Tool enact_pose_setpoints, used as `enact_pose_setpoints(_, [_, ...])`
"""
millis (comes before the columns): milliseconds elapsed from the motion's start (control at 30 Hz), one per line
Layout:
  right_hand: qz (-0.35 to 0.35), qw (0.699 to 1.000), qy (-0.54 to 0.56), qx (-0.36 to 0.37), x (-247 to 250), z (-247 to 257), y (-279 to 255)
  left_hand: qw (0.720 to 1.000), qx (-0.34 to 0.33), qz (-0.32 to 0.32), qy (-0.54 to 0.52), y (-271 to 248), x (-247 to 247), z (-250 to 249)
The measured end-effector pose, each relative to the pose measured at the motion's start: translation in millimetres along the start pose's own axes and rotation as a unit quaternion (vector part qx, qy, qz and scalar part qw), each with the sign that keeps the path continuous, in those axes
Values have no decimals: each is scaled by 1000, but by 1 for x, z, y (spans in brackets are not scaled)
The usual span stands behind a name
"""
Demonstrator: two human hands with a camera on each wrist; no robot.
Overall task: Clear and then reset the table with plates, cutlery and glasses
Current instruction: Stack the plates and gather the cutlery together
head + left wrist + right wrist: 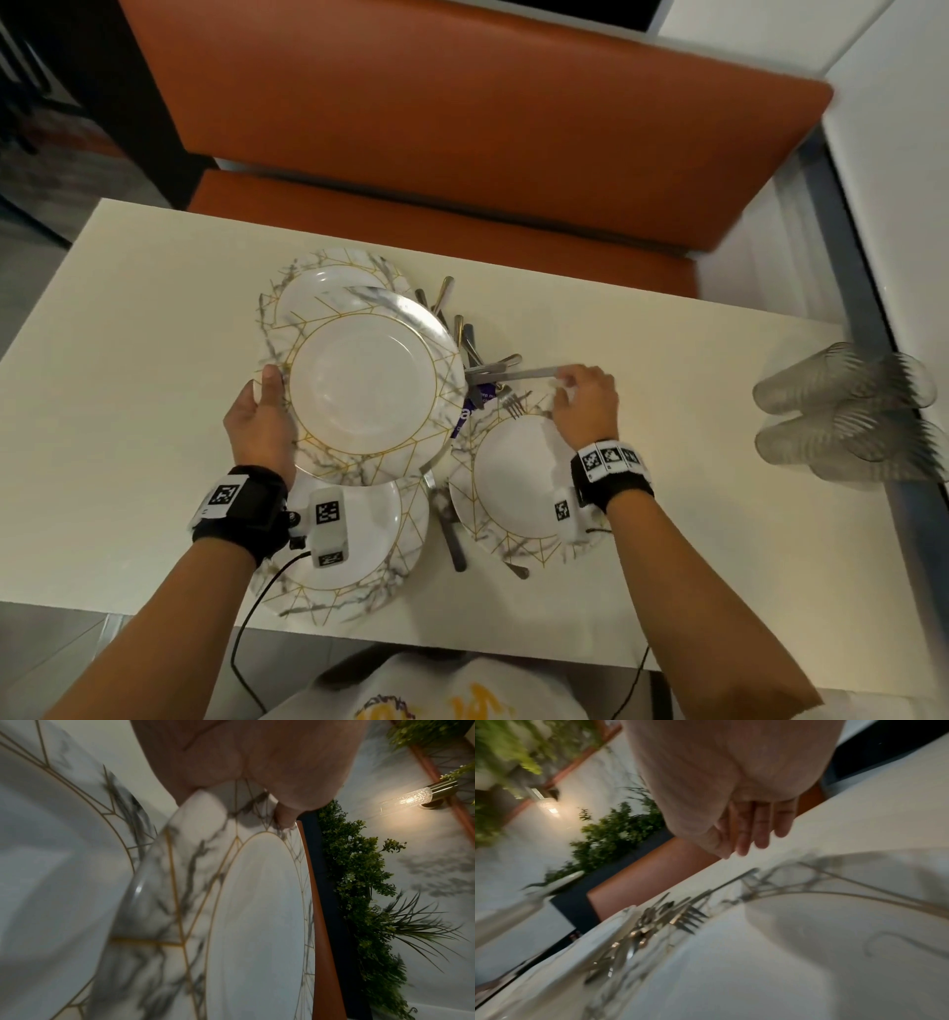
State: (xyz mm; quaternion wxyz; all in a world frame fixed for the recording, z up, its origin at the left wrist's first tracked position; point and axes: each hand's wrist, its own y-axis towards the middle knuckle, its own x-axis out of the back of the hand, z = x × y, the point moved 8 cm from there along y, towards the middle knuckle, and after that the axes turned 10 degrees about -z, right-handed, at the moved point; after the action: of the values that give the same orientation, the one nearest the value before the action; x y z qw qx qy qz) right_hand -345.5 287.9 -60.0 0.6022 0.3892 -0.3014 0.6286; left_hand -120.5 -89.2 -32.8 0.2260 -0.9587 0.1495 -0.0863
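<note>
My left hand [262, 406] grips a white marbled plate with gold lines [367, 383] by its left rim, thumb on top, and holds it tilted above the table. The left wrist view shows that plate [257, 923] close up under my palm [257, 760]. Three matching plates lie on the table: one at the back [334, 272], one under my left wrist [369, 539], one on the right [513, 483]. A pile of cutlery [472, 349] lies between them. My right hand [575, 395] hovers with straight fingers [752, 833] over the end of a knife [518, 374], holding nothing.
Several clear glasses [842, 411] lie on their sides at the table's right edge. More cutlery [452, 534] lies between the two near plates. A purple label [464, 416] sits by the cutlery. An orange bench [462, 128] stands along the cream table's [128, 334] far side.
</note>
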Motion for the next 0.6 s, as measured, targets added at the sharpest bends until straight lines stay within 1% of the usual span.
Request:
enact_pose_setpoints(33, [-10, 998, -29, -54, 6, -21, -10, 1000, -1, 5, -4, -2, -3, 0])
enact_pose_setpoints(100, [9, 984, -80, -157, 12, -57, -34, 1000, 2, 2, -6, -3, -6, 2])
enact_pose_setpoints(167, [47, 972, -90, -210, 9, -80, -56, 1000, 1, 6, -2, -5, -10, 5])
enact_pose_setpoints(233, [68, 971, -64, -221, 5, -92, -68, 1000, 4, 14, 3, -4, -13, 10])
enact_pose_setpoints(367, [71, 969, 43, -231, 10, -95, -81, 1000, 9, 23, 9, -12, -19, 14])
enact_pose_setpoints(500, [85, 967, 63, -233, 25, -94, -86, 999, 3, 39, 6, -30, -25, 9])
enact_pose_setpoints(600, [85, 966, 59, -237, 44, -94, -85, 999, -3, 42, 17, -30, -22, 12])
